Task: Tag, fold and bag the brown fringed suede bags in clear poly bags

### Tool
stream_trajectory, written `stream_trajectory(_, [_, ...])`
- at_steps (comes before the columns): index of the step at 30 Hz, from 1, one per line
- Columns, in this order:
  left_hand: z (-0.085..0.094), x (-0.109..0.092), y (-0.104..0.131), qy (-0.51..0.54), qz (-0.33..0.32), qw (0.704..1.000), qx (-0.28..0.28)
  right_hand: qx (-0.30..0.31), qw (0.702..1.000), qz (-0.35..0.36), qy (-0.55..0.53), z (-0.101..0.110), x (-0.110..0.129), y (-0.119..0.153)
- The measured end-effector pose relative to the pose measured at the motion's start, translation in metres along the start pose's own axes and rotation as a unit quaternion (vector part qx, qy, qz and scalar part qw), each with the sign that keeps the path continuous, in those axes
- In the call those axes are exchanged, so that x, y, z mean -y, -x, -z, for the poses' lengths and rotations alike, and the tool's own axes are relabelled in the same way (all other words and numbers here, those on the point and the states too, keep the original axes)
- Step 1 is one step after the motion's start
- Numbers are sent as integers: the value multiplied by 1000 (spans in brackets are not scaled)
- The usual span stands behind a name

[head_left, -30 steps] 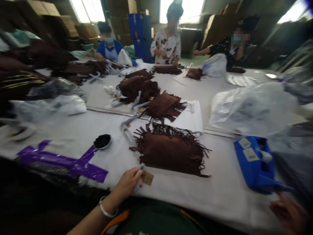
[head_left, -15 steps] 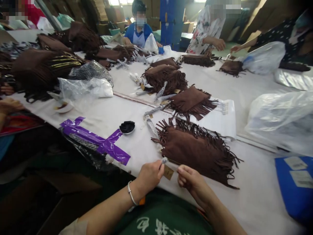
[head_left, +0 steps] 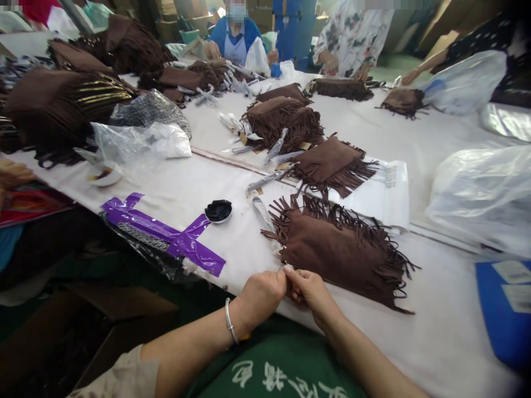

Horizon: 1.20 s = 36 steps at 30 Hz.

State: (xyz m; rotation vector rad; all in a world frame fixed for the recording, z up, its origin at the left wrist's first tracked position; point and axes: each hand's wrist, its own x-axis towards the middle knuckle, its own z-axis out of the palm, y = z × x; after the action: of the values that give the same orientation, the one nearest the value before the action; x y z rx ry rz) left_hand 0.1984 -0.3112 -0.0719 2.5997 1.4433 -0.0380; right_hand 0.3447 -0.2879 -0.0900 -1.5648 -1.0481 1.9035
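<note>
Both our hands meet at the lower centre of the frame, at the near edge of the white table (head_left: 415, 331): left hand (head_left: 261, 293), silver bangle (head_left: 229, 321) on its wrist, is curled into a loose fist, and right hand (head_left: 309, 287) has its fingers bunched together; the fingertips of both touch at one spot just beside the lower-left corner of the brown fringed bag (head_left: 340, 251). We cannot tell what they pinch, it's hidden between the fingers. That bag lies flat at centre frame, fringe splayed on all sides, touching the table. Just above it sits a second fringed bag (head_left: 327, 163) on a white sheet (head_left: 385, 193); higher up, a stack of more bags (head_left: 284, 119). Left of centre: small dish of black stuff (head_left: 218, 210) and strips of purple tape (head_left: 166, 235) on the table edge. Clear plastic bag (head_left: 481, 193) at right, blue box (head_left: 504, 309) at lower right. Other people stand at the far side of the table, top of frame.
</note>
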Motion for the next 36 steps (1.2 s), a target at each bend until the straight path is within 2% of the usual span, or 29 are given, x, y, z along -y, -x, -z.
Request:
stream_trajectory(5, [6,5,0,-40,-57,997,24,-25,999,-8,25,1,-1,-6])
stream_trajectory(8, [5,7,-1,-24,-71,997,30,-8,1000,-5,10,7,0,-2])
stream_trajectory(12, [4,11,-4,101,0,995,11,71,996,-2,-45,18,1,6])
stream_trajectory(15, [6,11,-4,272,64,960,4,109,991,-1,-77,25,0,11])
stream_trajectory(16, [7,9,-4,339,82,937,6,116,989,0,-87,27,-1,12])
stream_trajectory(18, [7,5,-4,473,126,872,13,128,986,4,-106,29,-2,14])
stream_trajectory(23, [5,-9,-4,708,259,656,39,136,982,-4,-129,29,1,18])
stream_trajectory(26, [4,-12,-4,809,275,517,54,123,985,-6,-117,27,5,19])
stream_trajectory(29, [3,-12,-6,880,273,378,92,107,990,0,-89,22,5,18])
stream_trajectory(31, [3,-13,-6,908,271,300,114,93,992,8,-80,18,1,15])
stream_trajectory(33, [4,-17,-6,924,270,249,111,69,995,19,-73,13,-4,11])
stream_trajectory(34, [5,-19,-5,927,272,238,101,54,996,25,-69,11,-6,9])
stream_trajectory(36, [8,-27,-4,925,277,249,80,26,997,37,-56,8,-9,6])
